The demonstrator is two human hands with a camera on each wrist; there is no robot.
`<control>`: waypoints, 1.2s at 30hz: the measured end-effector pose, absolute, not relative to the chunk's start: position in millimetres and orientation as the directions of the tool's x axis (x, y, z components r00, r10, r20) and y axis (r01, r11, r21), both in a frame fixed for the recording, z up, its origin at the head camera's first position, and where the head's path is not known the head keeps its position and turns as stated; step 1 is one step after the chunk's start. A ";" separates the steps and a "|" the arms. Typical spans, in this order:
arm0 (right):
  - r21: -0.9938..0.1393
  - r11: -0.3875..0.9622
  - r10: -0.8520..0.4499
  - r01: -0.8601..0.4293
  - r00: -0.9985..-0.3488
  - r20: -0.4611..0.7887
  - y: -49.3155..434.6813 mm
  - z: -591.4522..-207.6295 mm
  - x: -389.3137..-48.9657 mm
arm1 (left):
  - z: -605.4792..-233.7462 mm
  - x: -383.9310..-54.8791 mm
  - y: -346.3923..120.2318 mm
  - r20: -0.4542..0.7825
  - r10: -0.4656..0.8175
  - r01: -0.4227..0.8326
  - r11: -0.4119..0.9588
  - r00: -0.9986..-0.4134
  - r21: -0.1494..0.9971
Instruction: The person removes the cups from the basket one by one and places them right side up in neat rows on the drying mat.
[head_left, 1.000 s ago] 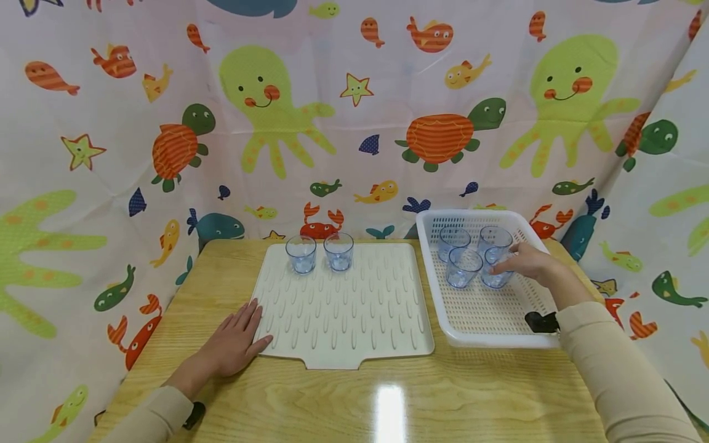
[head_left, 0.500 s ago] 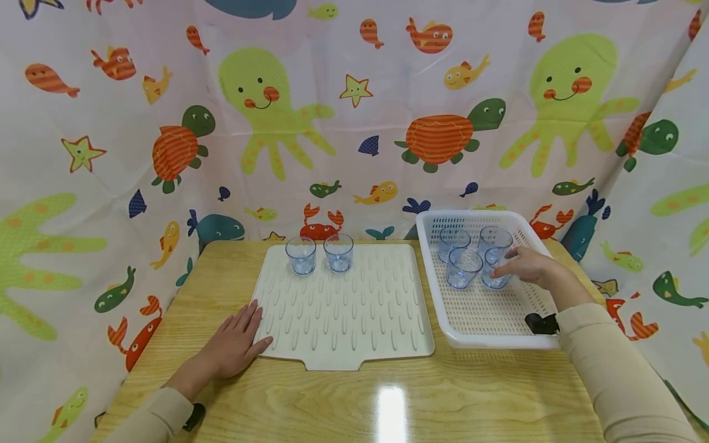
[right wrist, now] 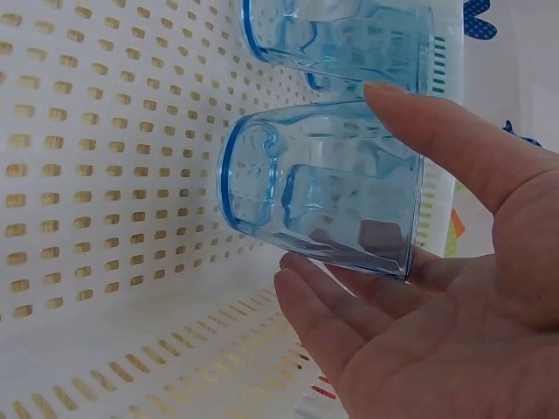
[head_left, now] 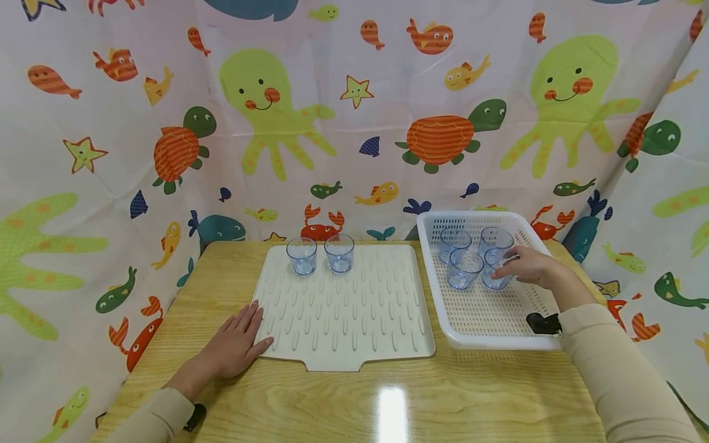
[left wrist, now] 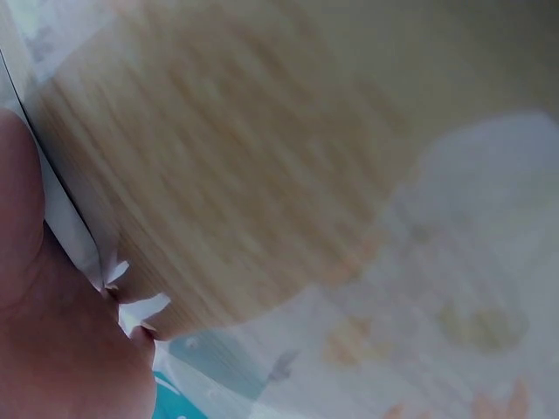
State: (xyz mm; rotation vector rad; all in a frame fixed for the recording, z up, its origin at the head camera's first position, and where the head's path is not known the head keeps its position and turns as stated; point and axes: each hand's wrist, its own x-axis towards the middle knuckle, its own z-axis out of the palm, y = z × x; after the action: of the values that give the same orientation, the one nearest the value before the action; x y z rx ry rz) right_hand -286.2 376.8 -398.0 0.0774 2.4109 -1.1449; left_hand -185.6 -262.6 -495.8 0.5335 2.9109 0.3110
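My right hand (head_left: 530, 268) reaches into the white plastic basket (head_left: 439, 311) and holds the front right clear blue-tinted glass (head_left: 493, 278). In the right wrist view the thumb lies along one side of this glass (right wrist: 323, 188) and the fingers along the other, near the rim; its base is on the basket floor. Several glasses stand upright together in the basket. My left hand (head_left: 235, 344) lies flat, fingers straight, at the left edge of the cream ridged draining tray (head_left: 343, 314). Two more glasses, the left glass (head_left: 302, 258) and right glass (head_left: 340, 255), stand at the tray's back.
Wooden table (head_left: 310, 406) carries the tray in the middle and the basket at the right. A curtain (head_left: 354, 166) printed with sea animals hangs behind and on both sides. The basket's raised walls surround the glasses.
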 end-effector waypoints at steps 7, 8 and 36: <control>-0.711 0.676 -0.169 0.192 -0.899 -0.403 376.2 -387.3 -284.2 | -506.9 -189.4 -267.2 -0.103 0.366 0.336 0.913 -0.925 0.230; -0.710 0.680 -0.170 0.185 -0.902 -0.397 375.9 -385.5 -284.0 | -507.9 -189.5 -267.5 -0.097 0.369 0.340 0.912 -0.924 0.229; -0.668 0.744 -0.084 0.000 -0.992 -0.094 358.3 -343.8 -267.8 | -512.4 -189.5 -268.2 -0.074 0.373 0.350 0.912 -0.925 0.213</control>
State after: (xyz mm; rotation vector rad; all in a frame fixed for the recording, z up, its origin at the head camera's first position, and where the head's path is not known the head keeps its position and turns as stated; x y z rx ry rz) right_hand -267.8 358.3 -343.8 -0.0676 2.8230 -1.0820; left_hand -189.5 -268.2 -512.4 0.5617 2.9612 0.2988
